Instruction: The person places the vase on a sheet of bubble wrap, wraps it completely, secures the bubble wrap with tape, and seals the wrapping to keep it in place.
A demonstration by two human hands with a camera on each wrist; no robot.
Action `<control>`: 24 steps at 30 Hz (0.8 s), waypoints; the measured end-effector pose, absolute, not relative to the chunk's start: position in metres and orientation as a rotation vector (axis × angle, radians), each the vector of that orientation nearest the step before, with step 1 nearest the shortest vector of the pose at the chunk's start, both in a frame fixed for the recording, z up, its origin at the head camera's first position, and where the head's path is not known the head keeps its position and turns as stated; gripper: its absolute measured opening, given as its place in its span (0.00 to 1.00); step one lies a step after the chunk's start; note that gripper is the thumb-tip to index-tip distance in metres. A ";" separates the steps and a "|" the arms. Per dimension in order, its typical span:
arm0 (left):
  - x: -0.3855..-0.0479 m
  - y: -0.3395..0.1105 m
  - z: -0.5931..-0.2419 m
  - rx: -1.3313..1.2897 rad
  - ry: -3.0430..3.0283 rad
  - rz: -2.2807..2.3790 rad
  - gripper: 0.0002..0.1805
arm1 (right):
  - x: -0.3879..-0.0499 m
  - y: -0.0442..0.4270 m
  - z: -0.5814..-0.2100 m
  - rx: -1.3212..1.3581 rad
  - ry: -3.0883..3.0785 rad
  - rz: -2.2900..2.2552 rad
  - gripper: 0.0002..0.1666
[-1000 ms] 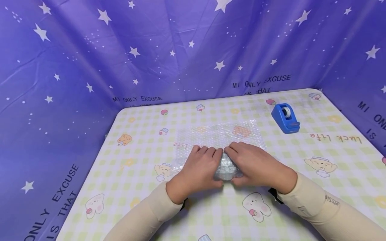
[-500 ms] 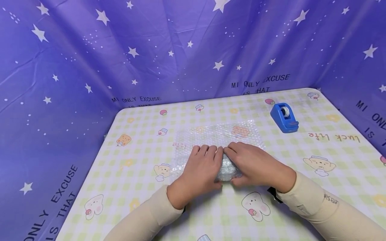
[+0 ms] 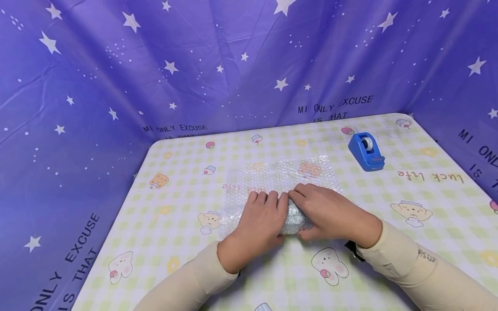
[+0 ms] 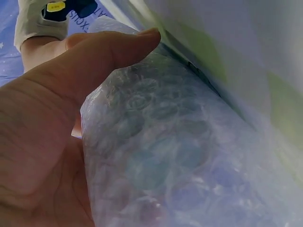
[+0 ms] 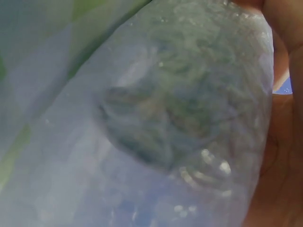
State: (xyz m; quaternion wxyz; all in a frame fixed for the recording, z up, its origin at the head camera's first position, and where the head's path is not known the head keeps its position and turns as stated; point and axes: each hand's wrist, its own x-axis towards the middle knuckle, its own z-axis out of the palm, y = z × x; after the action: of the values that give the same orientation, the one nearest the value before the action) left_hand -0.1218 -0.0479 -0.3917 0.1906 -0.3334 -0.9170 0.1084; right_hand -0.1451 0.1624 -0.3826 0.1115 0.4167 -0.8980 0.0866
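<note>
A clear bubble wrap sheet (image 3: 268, 175) lies spread on the table, its near part rolled into a thick bundle (image 3: 294, 221). My left hand (image 3: 260, 220) grips the bundle's left part, fingers over the top and thumb on the near side. Close beside it, my right hand (image 3: 324, 211) holds the right part the same way. In the left wrist view the layered bubble wrap (image 4: 161, 146) fills the space beside the palm. Through the bubble wrap (image 5: 213, 94) in the right wrist view, a dark, blurred shape shows; what it is cannot be made out.
A blue tape dispenser (image 3: 366, 152) with a roll of tape stands at the back right of the table. The table (image 3: 183, 164) wears a green-and-white checked cover with cartoon prints. Purple curtains (image 3: 233, 86) with stars hang behind it and at both sides.
My left hand has shifted very slightly toward me, and its thumb shows less behind the bundle. The right hand keeps its hold, and the sheet lies nearly as before.
</note>
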 end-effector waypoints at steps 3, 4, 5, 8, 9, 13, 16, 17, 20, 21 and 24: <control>-0.122 -0.048 -0.392 -0.936 -2.577 0.284 0.48 | -0.146 0.163 -0.382 1.230 -2.636 0.262 0.48; -0.122 -0.048 -0.391 -0.937 -2.579 0.279 0.48 | -0.146 0.163 -0.382 1.231 -2.639 0.267 0.47; -0.122 -0.048 -0.391 -0.941 -2.580 0.276 0.48 | -0.146 0.163 -0.382 1.234 -2.641 0.270 0.47; -0.122 -0.049 -0.391 -0.959 -2.576 0.262 0.46 | -0.146 0.163 -0.383 1.238 -2.655 0.281 0.47; -0.123 -0.050 -0.391 -0.964 -2.575 0.256 0.45 | -0.146 0.163 -0.383 1.239 -2.661 0.287 0.47; -0.125 -0.052 -0.390 -0.979 -2.579 0.224 0.44 | -0.146 0.163 -0.383 1.238 -2.679 0.300 0.48; -0.126 -0.053 -0.389 -0.985 -2.585 0.199 0.44 | -0.146 0.163 -0.382 1.232 -2.693 0.300 0.49; -0.127 -0.053 -0.389 -0.988 -2.590 0.189 0.44 | -0.146 0.164 -0.382 1.229 -2.699 0.299 0.50; -0.128 -0.053 -0.390 -0.996 -2.596 0.167 0.43 | -0.145 0.164 -0.382 1.221 -2.716 0.297 0.50; -0.128 -0.053 -0.390 -0.998 -2.598 0.164 0.43 | -0.145 0.164 -0.382 1.218 -2.721 0.295 0.51; -0.129 -0.054 -0.390 -1.005 -2.597 0.160 0.43 | -0.145 0.165 -0.383 1.210 -2.731 0.295 0.51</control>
State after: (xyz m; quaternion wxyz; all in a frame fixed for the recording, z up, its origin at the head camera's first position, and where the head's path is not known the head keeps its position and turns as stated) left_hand -0.1292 -0.0535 -0.3900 0.1751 -0.3546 -0.9167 0.0566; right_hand -0.1450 0.1650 -0.3829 0.0701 0.4023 -0.9076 0.0979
